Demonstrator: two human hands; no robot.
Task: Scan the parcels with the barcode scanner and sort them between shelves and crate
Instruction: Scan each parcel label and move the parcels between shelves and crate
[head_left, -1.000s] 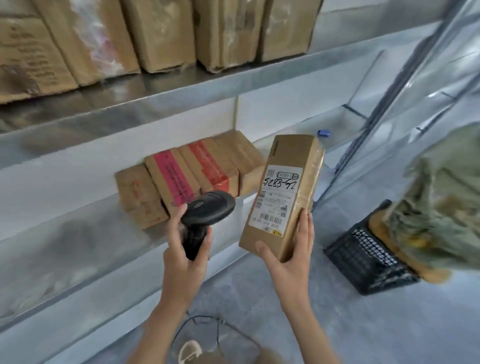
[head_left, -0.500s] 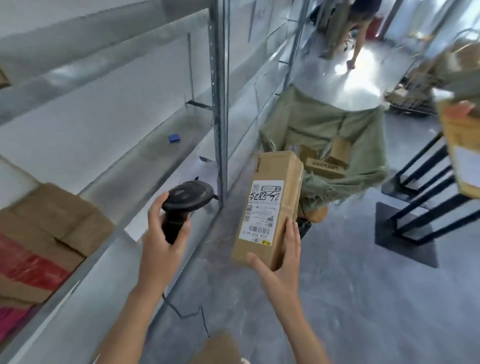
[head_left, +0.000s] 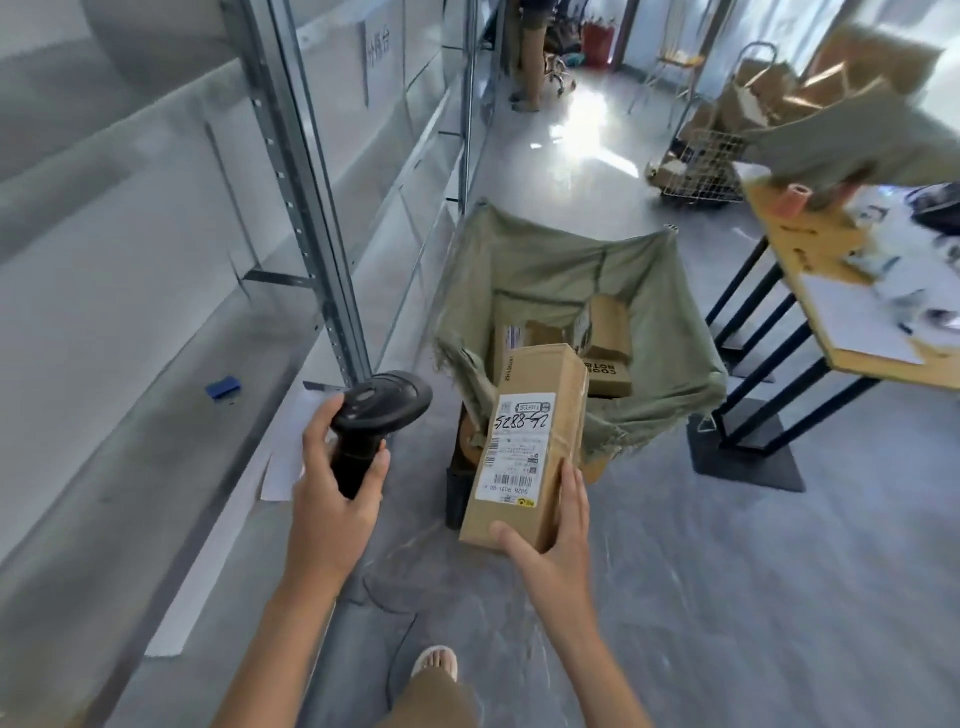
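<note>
A grey shiny floor (head_left: 727, 597) runs down a long room, with tall silver metal shelves (head_left: 291, 171) along the side at 9 o'clock. A wooden table on black legs (head_left: 810, 291) stands at 3 o'clock.

In the middle, at 12 o'clock from the hands, sits a crate lined with a green cloth sack (head_left: 561, 291). A few brown boxes already lie inside it. The sack is folded wide open at the top, likely so parcels can drop in easily.

The right hand (head_left: 558, 525) holds a long brown cardboard parcel with a white label (head_left: 524, 447). Its fingers lie along the side and its thumb wraps under the bottom end. The label faces up, probably so it can be read. The parcel is in the air just in front of the crate, so it seems to be going there.

The left hand (head_left: 332, 493) has its fingers curled tight around the handle of a black barcode scanner (head_left: 371, 415), at 9 o'clock from the parcel. The scanner points off to the side, not at the label.
</note>
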